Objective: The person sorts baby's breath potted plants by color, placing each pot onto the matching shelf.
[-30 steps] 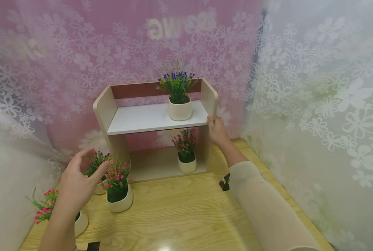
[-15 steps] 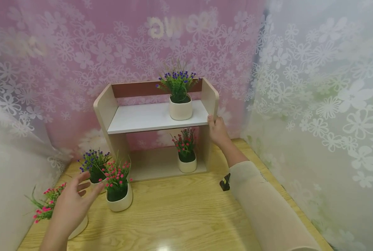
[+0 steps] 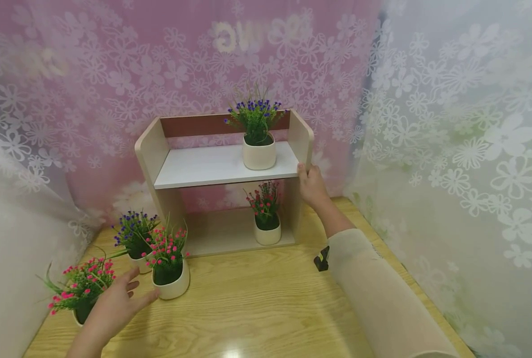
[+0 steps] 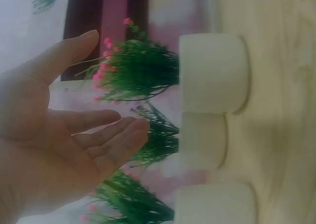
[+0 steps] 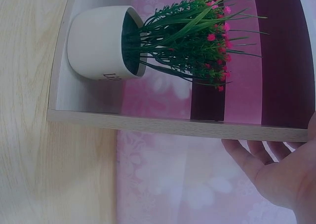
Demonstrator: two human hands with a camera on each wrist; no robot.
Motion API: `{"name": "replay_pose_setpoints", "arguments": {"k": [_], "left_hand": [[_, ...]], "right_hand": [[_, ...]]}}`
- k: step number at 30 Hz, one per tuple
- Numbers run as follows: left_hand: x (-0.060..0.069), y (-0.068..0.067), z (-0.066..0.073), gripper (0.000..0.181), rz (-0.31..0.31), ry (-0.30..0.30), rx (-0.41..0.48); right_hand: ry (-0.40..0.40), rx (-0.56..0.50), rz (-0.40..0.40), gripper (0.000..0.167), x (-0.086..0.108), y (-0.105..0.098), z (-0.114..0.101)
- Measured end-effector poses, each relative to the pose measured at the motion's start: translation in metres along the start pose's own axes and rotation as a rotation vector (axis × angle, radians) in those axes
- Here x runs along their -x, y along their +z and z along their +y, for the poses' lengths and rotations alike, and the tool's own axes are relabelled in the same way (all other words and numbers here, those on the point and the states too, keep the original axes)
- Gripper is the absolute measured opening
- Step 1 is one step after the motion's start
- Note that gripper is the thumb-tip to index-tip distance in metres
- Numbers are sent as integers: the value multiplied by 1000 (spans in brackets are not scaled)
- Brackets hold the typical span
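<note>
My left hand (image 3: pixel 113 309) is spread low over the table, between a pink-flowered pot (image 3: pixel 174 287) and another pink-flowered plant (image 3: pixel 81 288) at the far left. Its thumb tip is beside the first pot in the head view; contact cannot be told. In the left wrist view the palm (image 4: pixel 54 150) holds nothing, and the fingers are slightly bent before the plants. My right hand (image 3: pixel 314 188) grips the right side panel of the wooden shelf (image 3: pixel 301 136), thumb at the front edge. In the right wrist view its fingers (image 5: pixel 239 157) lie against the panel's outer side.
A blue-flowered pot (image 3: pixel 259 156) stands on the white upper board, and a red-flowered pot (image 3: pixel 267 235) at the right of the lower level. Another blue-flowered plant (image 3: pixel 136 237) stands left of the shelf. A small black object (image 3: pixel 321 259) lies near the right sleeve.
My left hand has moved down from in front of the blue-flowered plant at the left, uncovering it and more of the far-left pink one. My right hand keeps its place on the shelf.
</note>
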State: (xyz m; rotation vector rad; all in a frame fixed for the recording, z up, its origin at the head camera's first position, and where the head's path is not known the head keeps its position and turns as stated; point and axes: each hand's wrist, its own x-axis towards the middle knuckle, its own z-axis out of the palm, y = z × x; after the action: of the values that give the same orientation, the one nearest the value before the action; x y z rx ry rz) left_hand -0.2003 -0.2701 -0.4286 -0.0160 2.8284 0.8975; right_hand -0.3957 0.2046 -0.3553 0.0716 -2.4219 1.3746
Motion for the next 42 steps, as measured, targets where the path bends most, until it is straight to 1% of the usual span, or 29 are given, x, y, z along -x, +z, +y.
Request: {"name": "replay_pose_setpoints", "arguments": {"k": [5, 7, 8, 11, 14, 17, 19, 23, 27, 30, 32, 33, 36, 37, 39, 40, 42], "left_hand": [[-10, 14, -10, 117, -51, -13, 45], [-14, 20, -13, 121, -76, -24, 93], [-17, 23, -15, 122, -78, -23, 118], [-23, 31, -20, 126, -72, -8, 190], [-29, 37, -23, 130, -33, 12, 184], [-36, 41, -24, 134, -19, 3, 168], [-40, 43, -24, 136, -30, -3, 179], [-47, 48, -27, 135, -54, -6, 206], [-54, 54, -30, 127, -28, 32, 231], [-59, 59, -35, 122, 23, 95, 247], [-64, 63, -41, 120, 56, 142, 245], [-67, 66, -45, 117, 99, 164, 227], [-72, 69, -51, 119, 137, 184, 183], [-73, 70, -51, 119, 143, 173, 167], [-71, 70, -48, 118, 144, 133, 135], [-69, 68, -45, 119, 116, 115, 133], [-67, 67, -41, 112, 112, 84, 103]], "right_hand": [[27, -4, -6, 58, 0, -1, -1], [37, -3, -5, 59, 1, -2, -2], [41, -5, -5, 59, 1, -2, -2], [42, -4, -4, 58, 2, -1, -3], [38, -6, -4, 58, 3, -1, -4], [29, -9, -4, 58, 2, -1, -4], [26, -9, -3, 58, 2, -1, -3], [26, -22, -1, 57, 0, 0, -1], [21, -34, -2, 56, 1, 0, 0], [19, -28, -7, 56, 1, 1, 1], [22, -26, -7, 56, 2, 0, 1], [22, -25, -5, 57, 2, 0, 1], [20, -25, -2, 56, 1, 0, 0], [18, -22, -4, 57, 1, 0, 0], [17, -20, -4, 57, 1, 0, 0], [17, -17, -4, 58, 1, 0, 0], [17, -13, 1, 58, 0, 0, 0]]}}
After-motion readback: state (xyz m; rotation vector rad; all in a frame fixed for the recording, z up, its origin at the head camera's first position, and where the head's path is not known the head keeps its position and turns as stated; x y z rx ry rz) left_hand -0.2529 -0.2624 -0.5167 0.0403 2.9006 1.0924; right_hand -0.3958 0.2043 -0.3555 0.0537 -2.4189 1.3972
